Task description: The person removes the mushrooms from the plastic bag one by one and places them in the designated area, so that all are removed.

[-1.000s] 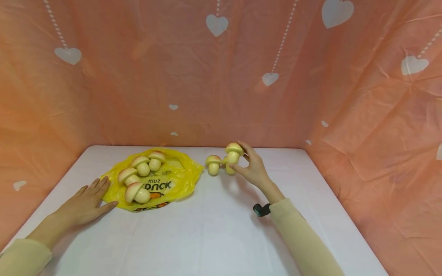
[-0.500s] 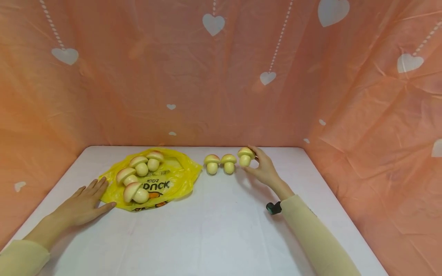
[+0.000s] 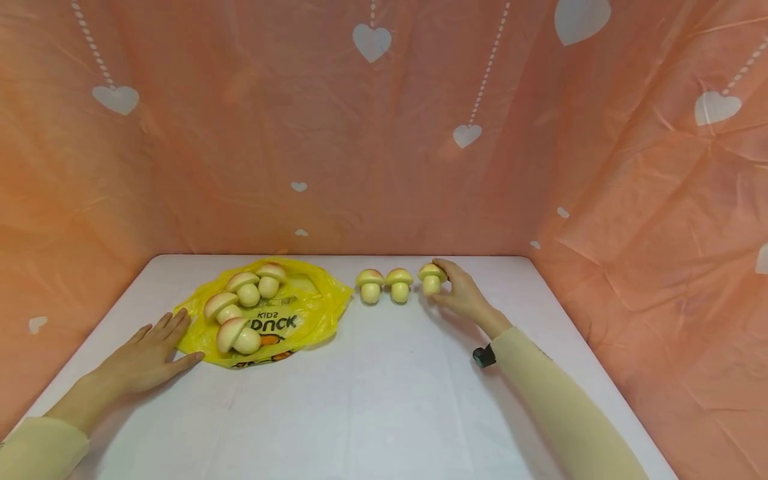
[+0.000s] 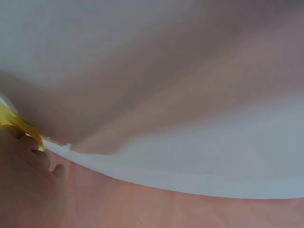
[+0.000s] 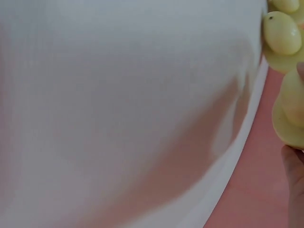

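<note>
In the head view my right hand [image 3: 466,294] pinches a toy mushroom [image 3: 431,279], cap up, at the right end of a row. Whether its stem touches the table I cannot tell. Left of it two more mushrooms stand upright, a middle mushroom [image 3: 399,285] and a left mushroom [image 3: 371,286]. The right wrist view shows part of the held mushroom [image 5: 290,107] by my fingers. My left hand [image 3: 144,355] lies flat, fingers straight, its fingertips on the left edge of a yellow plastic bag [image 3: 324,313]. Several mushrooms lie tilted on that bag, one of them a front mushroom [image 3: 239,335].
A white-covered table [image 3: 372,400] bears everything. An orange curtain [image 3: 336,133] with white hearts stands behind it and on both sides. The mushroom row is near the table's back edge, just right of the bag.
My right hand has carried its mushroom rightward and down, from in front of the middle mushroom to the row's right end. The left hand and the bag have stayed put.
</note>
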A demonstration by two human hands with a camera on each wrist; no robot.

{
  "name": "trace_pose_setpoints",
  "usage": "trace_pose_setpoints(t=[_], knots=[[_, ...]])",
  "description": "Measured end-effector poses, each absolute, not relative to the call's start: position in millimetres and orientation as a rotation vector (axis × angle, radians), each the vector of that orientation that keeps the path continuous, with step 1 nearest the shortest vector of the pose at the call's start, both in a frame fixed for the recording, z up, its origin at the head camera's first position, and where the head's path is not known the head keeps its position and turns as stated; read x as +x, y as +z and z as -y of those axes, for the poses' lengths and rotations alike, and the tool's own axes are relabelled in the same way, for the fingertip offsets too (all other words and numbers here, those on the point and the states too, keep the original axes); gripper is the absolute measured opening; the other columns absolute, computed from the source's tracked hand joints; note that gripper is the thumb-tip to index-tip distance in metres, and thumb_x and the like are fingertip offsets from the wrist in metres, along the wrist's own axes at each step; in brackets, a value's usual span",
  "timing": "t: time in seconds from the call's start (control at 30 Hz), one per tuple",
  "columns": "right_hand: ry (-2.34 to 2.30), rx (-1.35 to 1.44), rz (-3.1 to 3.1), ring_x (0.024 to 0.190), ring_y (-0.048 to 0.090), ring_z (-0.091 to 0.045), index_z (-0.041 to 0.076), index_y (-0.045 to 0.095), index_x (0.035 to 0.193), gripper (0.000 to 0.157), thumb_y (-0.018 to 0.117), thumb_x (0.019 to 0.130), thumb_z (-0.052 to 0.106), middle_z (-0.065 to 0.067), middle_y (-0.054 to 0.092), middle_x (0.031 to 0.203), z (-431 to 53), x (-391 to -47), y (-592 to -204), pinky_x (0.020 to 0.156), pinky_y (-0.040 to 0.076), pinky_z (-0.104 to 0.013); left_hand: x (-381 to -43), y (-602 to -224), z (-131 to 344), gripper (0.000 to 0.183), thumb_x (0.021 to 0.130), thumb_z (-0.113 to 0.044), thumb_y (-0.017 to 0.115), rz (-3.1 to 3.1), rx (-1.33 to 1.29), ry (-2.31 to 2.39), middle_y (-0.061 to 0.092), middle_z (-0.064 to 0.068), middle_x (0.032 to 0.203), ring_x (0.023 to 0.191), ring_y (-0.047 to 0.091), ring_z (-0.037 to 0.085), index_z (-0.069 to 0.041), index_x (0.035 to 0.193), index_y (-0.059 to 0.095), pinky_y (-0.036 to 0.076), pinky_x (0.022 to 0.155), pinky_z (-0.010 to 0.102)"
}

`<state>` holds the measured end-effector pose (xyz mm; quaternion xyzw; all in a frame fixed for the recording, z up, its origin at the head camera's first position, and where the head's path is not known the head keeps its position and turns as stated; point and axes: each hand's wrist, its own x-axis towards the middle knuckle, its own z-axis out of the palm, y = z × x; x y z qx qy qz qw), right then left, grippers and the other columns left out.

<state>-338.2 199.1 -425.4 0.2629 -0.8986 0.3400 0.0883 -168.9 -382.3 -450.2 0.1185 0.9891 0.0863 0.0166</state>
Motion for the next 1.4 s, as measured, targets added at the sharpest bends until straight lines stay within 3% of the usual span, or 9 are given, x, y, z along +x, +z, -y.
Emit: trace_pose_setpoints(t=[0.4,1.07,1.4], knots=[[0.864,0.82,2.829,0.144,0.044,-0.044,-0.006,0.043,0.151,0.078,0.083,0.085,0.006,-0.026,0.049,0.152,-200.7,-342.5,-427.1,0.12,0.034,-0.057,-169.9,-452.4,382.8,0.093,0.104,-0.053,0.054,-3.071,0.375,0.273,0.022,0.04,0.162,0.149,0.019,0.06,0.019,0.155,0.024,0.018,0.115,0.075],[0.758,0.887,2.833,0.137,0.051,-0.043,-0.006,0.042,0.15,0.081,0.087,0.084,0.008,-0.025,0.052,0.148,-203.9,-342.6,-432.7,0.117,0.039,-0.056,-170.0,-452.8,383.2,0.092,0.104,-0.053,0.054,-3.084,0.382,0.259,0.024,0.039,0.161,0.148,0.022,0.06,0.018,0.154,0.026,0.02,0.114,0.075],[0.695,0.886,2.873,0.142,0.047,-0.044,-0.006,0.037,0.155,0.085,0.085,0.086,0.012,-0.026,0.047,0.155,-203.5,-342.0,-430.3,0.119,0.036,-0.057,-170.6,-453.2,383.8,0.093,0.104,-0.054,0.054,-3.088,0.379,0.245,0.024,0.04,0.161,0.147,0.022,0.06,0.019,0.154,0.026,0.02,0.114,0.075]])
